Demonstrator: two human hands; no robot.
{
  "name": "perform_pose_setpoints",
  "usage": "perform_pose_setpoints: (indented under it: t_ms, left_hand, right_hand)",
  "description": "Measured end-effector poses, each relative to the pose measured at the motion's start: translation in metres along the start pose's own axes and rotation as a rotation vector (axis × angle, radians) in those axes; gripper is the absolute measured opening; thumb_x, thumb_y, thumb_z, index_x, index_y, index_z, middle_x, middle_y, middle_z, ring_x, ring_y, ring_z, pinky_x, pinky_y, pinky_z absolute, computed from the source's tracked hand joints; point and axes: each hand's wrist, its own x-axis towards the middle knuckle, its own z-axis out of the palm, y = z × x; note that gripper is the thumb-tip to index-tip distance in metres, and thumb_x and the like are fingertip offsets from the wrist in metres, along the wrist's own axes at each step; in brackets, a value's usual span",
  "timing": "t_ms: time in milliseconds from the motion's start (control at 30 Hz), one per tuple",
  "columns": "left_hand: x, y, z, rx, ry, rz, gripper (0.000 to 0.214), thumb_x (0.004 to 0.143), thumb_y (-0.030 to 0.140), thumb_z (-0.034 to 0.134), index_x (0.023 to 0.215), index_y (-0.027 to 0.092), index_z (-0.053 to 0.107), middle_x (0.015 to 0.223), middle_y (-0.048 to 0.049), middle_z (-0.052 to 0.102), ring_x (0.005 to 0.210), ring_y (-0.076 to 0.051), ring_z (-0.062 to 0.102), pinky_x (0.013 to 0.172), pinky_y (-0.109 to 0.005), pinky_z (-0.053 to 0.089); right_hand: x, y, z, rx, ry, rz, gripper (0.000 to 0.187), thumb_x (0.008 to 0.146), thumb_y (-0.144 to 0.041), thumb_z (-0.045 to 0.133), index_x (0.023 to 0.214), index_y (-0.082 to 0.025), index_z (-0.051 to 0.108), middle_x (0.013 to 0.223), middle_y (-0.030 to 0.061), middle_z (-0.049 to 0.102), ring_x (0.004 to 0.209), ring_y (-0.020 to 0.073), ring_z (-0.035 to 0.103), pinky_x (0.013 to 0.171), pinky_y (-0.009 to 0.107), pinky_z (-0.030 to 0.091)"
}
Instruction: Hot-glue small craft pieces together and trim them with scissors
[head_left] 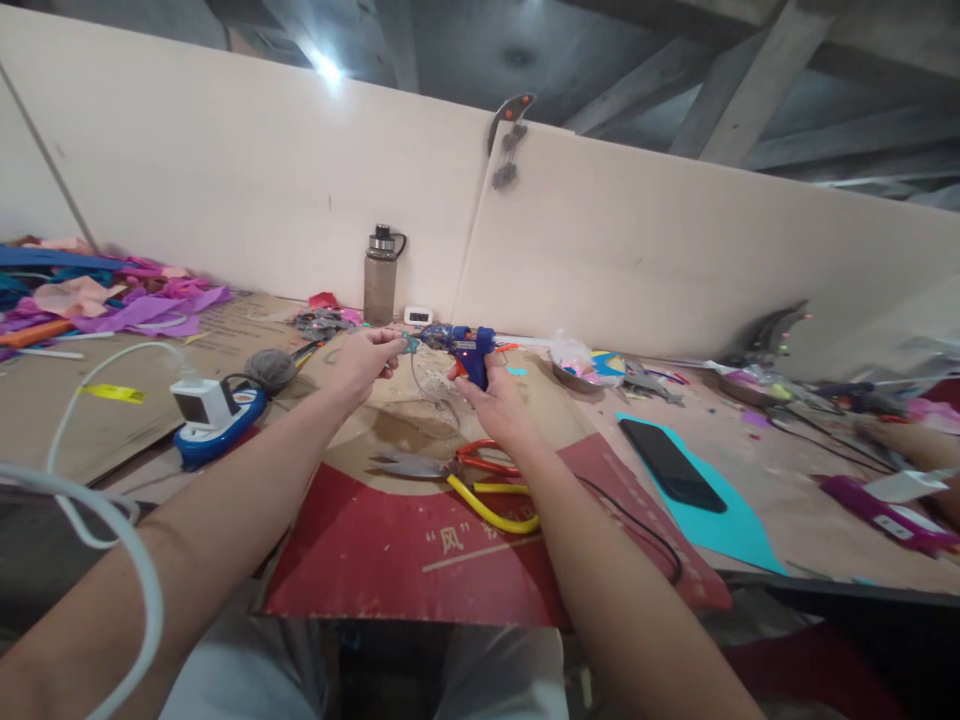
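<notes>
A blue glue gun [475,366] is held above the cardboard [360,570] on the desk [795,490] by the right hand [496,400], its fingers wrapped around the handle. A small teal piece [411,344] is pinched by the left hand [367,360]. The desk is backed by pale panels [262,190].

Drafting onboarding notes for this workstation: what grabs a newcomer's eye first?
First, the blue plastic glue gun with an orange trigger near mid-picture, held in the right grip, nozzle toward the left grip. Below it, a red-and-brown cardboard sheet fills the near centre. Then the black rectangular phone on a turquoise sheet at right, and the crumpled purple, pink and blue pile at far left.
</notes>
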Motion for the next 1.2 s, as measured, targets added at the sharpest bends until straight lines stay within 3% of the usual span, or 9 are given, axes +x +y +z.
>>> perform_pose_setpoints:
  t_ms: [733,1200]
  left_hand:
    - [-0.0021,0.001,-0.0007,0.062,-0.016,0.082,0.023,0.063,0.035,0.068,0.068,0.013,0.061,0.051,0.0022,0.05,0.041,-0.005,0.041,0.037,-0.017,0.029]
    - [-0.0018,0.0017,-0.001,0.039,-0.013,0.068,0.021,0.062,0.033,0.068,0.067,0.014,0.06,0.05,0.0026,0.05,0.041,-0.005,0.041,0.037,-0.017,0.029]
  right_hand:
    - [-0.0026,-0.0027,0.0007,-0.222,-0.01,-0.054,0.035,0.079,-0.025,0.049,0.113,-0.02,0.052,0.091,0.0043,0.061,0.078,0.019,0.054,0.075,0.033,0.042]
    - [-0.0028,-0.0051,0.001,-0.222,0.003,-0.048,0.032,0.079,-0.026,0.049,0.11,-0.02,0.053,0.094,0.0059,0.062,0.081,0.0195,0.055,0.078,0.034,0.043]
